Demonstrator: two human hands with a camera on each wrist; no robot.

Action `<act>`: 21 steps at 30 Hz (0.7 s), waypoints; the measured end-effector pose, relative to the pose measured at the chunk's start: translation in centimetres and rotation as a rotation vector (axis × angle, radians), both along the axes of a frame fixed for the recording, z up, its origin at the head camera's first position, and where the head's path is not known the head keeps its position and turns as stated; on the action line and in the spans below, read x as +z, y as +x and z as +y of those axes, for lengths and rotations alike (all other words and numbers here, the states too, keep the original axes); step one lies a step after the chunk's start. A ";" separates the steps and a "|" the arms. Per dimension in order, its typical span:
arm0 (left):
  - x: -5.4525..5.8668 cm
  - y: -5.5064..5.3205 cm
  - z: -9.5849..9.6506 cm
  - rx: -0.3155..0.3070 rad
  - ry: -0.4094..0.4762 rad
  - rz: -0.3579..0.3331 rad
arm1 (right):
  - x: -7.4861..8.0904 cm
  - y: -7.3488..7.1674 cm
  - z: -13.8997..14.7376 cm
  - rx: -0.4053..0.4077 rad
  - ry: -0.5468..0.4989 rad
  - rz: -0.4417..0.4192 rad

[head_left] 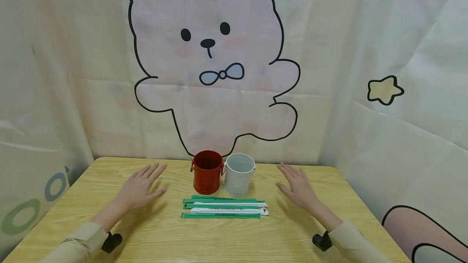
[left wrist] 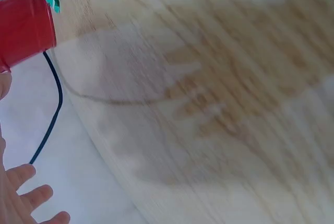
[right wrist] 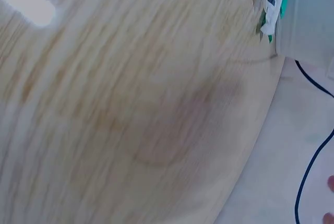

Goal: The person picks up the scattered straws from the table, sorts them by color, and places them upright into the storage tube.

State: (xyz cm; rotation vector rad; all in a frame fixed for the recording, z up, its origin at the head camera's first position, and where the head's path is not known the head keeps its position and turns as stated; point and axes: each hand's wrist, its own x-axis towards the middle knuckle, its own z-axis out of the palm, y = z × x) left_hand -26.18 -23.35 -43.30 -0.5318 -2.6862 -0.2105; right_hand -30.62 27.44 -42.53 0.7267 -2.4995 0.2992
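Two small metal buckets stand side by side near the table's back edge: a red bucket (head_left: 207, 177) on the left and a white bucket (head_left: 237, 182) on the right. In front of them lie several long thin paper-wrapped sticks, some green (head_left: 219, 216) and some white (head_left: 226, 211), side by side across the table. My left hand (head_left: 140, 188) hovers to the left of the red bucket, its fingers spread and holding nothing. On the other side, my right hand (head_left: 297, 186) is to the right of the white bucket, also with fingers extended and nothing in it. Neither hand touches the buckets or sticks.
The light wooden table (head_left: 219, 242) ends just behind the buckets, where a printed cloth (head_left: 226, 108) with a cartoon bear hangs. More cloth hangs on the left and right. Each wrist carries a small black device (head_left: 111, 242).
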 end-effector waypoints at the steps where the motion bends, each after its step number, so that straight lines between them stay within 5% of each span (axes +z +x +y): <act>1: 0.1 -0.1 0.2 -0.003 0.011 0.000 | 0.0 0.0 -0.1 0.022 -0.012 0.020; 6: 0.2 -0.4 1.2 -0.027 0.052 0.010 | -0.1 -0.4 -1.0 0.123 -0.057 0.137; 13: -0.4 -1.1 2.5 -0.054 0.110 0.043 | -0.2 -0.7 -2.5 0.159 -0.176 0.224; 21: -0.7 -1.9 4.5 -0.024 0.278 -0.087 | 0.0 -0.1 -4.5 0.186 -0.281 0.218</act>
